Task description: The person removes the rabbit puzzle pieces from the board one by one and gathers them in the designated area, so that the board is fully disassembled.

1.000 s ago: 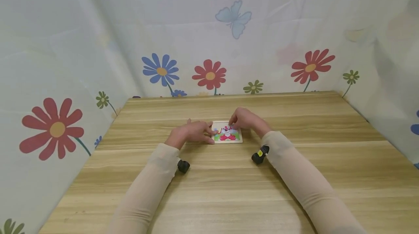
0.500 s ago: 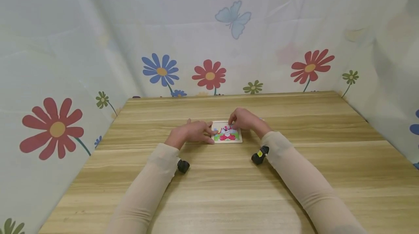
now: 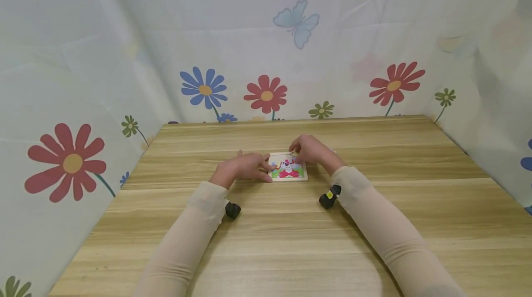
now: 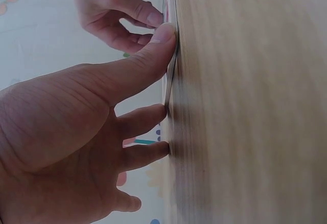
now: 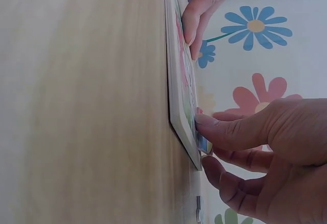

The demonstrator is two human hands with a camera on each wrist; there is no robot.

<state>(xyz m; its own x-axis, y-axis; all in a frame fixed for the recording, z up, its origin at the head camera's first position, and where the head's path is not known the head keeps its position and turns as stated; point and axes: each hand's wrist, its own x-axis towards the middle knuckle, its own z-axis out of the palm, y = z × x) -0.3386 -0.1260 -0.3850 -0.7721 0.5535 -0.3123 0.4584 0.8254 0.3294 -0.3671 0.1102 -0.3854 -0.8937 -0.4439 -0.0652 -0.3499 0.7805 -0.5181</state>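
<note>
A small picture puzzle [image 3: 288, 174] in a pale wooden frame lies flat on the table, showing a pink-and-white cartoon animal. At its left side rests my left hand [image 3: 245, 166]; the thumb [image 4: 164, 34] touches the frame's edge, and other fingers spread over the picture and the table. Over the far right corner, my right hand [image 3: 311, 150] pinches a small puzzle piece [image 5: 204, 143] between thumb and fingertips. The piece is tilted against the board's face, and the right hand covers that corner in the head view.
Another small flat piece [image 5: 199, 208] lies on the table beyond the puzzle's right end, mostly behind my right wrist in the head view. The wood-grain table [image 3: 274, 232] reaches back to a flower-printed cloth [image 3: 232, 33].
My right hand has shifted slightly away from me at the puzzle's far right corner, its fingertips rising a little. The left hand and the puzzle stay in place.
</note>
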